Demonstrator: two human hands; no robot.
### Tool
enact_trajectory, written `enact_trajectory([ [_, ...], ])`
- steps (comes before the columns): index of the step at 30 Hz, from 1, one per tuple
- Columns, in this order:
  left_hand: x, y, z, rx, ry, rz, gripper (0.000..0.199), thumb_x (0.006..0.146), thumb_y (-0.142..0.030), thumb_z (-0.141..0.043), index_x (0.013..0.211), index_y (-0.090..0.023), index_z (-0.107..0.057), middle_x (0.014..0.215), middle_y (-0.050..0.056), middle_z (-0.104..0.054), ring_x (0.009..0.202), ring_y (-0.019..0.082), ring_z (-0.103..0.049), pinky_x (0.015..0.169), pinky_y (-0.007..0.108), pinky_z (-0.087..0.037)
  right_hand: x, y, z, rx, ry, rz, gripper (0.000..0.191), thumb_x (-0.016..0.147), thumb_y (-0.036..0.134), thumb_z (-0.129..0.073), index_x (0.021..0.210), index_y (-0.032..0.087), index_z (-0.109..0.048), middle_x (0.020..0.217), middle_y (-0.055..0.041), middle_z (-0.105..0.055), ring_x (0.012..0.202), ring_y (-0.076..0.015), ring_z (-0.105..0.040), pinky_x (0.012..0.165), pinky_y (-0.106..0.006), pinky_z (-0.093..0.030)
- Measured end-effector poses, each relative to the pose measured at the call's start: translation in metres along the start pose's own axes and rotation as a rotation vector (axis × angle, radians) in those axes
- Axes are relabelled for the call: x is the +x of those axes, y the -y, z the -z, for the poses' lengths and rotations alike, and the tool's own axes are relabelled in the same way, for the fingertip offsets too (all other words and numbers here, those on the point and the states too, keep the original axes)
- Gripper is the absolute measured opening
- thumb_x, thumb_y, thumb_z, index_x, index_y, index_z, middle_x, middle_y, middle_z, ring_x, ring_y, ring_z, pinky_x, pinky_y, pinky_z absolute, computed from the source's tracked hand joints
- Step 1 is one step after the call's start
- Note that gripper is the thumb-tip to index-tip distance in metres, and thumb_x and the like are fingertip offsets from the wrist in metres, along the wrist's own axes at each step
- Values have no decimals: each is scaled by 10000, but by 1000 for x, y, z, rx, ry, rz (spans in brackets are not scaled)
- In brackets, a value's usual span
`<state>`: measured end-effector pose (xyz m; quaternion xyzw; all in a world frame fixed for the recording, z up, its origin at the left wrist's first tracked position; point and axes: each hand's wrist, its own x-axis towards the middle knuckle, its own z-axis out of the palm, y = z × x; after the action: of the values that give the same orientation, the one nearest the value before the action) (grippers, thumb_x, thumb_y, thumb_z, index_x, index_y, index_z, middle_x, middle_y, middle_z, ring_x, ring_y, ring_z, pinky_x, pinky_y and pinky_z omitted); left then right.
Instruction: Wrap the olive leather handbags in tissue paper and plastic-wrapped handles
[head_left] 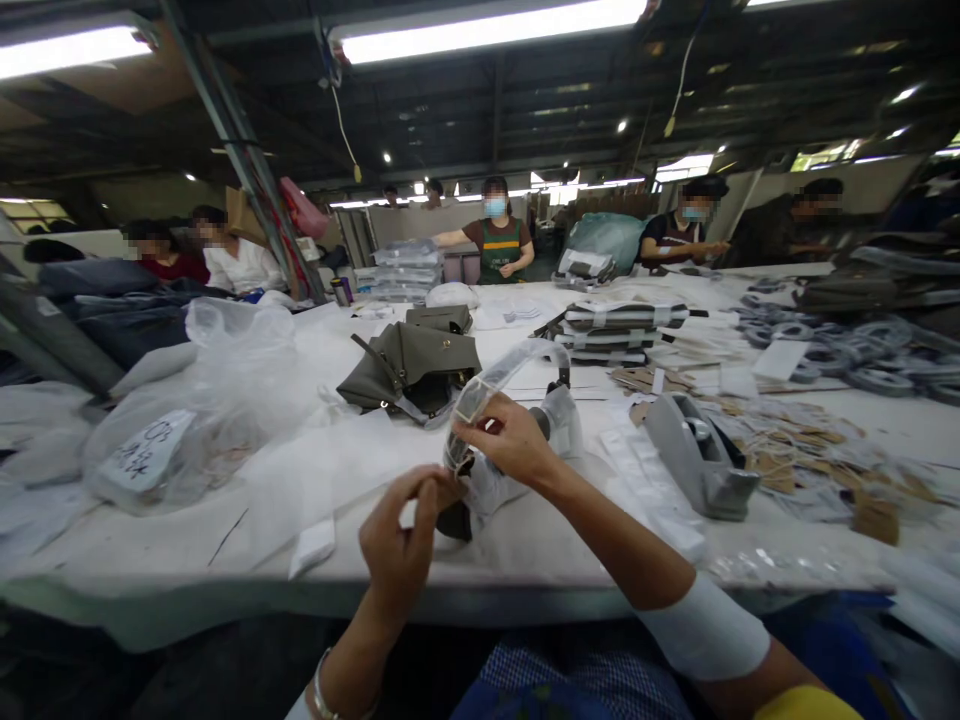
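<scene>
My right hand (514, 440) is closed on a bag strap (517, 362) wrapped in clear plastic, which loops up and over to the right. Lower and to the left, my left hand (405, 530) pinches the near end of the same strap, thumb and fingers together. Its fingertips partly hide that end. Under the hands lie crumpled clear plastic (564, 420) and a dark piece (454, 522) whose kind I cannot make out. Just beyond my hands, a grey-green handbag (416, 368) rests on its side on the white table.
A grey tape dispenser (697, 460) stands to the right, near brown paper tags (795, 440). Wrapped straps (870, 355) are heaped far right. Stacked bags (611, 330) lie beyond. A plastic sack (187, 440) fills the left side. A co-worker (499, 235) stands across the table.
</scene>
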<state>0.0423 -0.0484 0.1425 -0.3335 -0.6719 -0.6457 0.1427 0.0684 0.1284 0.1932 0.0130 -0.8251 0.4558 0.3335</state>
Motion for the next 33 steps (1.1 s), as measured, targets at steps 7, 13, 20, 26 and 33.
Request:
enact_trajectory([
  [7, 27, 6, -27, -62, 136, 170, 240, 909, -368, -613, 1090, -245, -711, 1011, 44, -722, 978, 223, -646, 904, 295, -489, -6, 7, 5, 34, 9, 88, 213, 841, 421, -699, 860, 219, -763, 971, -71, -669, 838, -176, -621, 619, -260, -510],
  [13, -1, 33, -27, 7, 37, 108, 264, 913, -370, -610, 1135, -272, -711, 1297, 66, -630, 1300, 256, -495, 1127, 371, -336, -7, 2, 3, 104, -11, 64, 185, 857, 383, -685, 844, 213, -756, 894, -55, -667, 887, -188, -636, 657, -262, -517],
  [20, 9, 21, -13, -16, 68, 230, 434, 967, -436, -515, 1356, -255, -581, 1348, 58, -625, 1268, 240, -554, 1081, 362, -412, -5, 3, 6, 47, 32, 28, 191, 902, 366, -630, 935, 187, -689, 966, -46, -665, 758, -137, -622, 653, -251, -494],
  [26, 48, 8, -16, -21, 252, 218, 373, 893, -442, -630, 1180, -216, -708, 1169, 45, -724, 1082, 245, -658, 963, 334, -495, -57, 8, 4, -313, 16, -74, 330, 812, 473, -738, 916, 199, -588, 850, -18, -662, 719, -168, -596, 669, -295, -434],
  [33, 43, 13, -17, -64, 200, 255, 355, 882, -433, -644, 1147, -209, -718, 1090, 40, -743, 1006, 220, -676, 887, 305, -514, -102, -4, -26, -459, -80, -153, 370, 790, 490, -761, 982, 211, -611, 884, -45, -700, 818, -228, -644, 750, -334, -418],
])
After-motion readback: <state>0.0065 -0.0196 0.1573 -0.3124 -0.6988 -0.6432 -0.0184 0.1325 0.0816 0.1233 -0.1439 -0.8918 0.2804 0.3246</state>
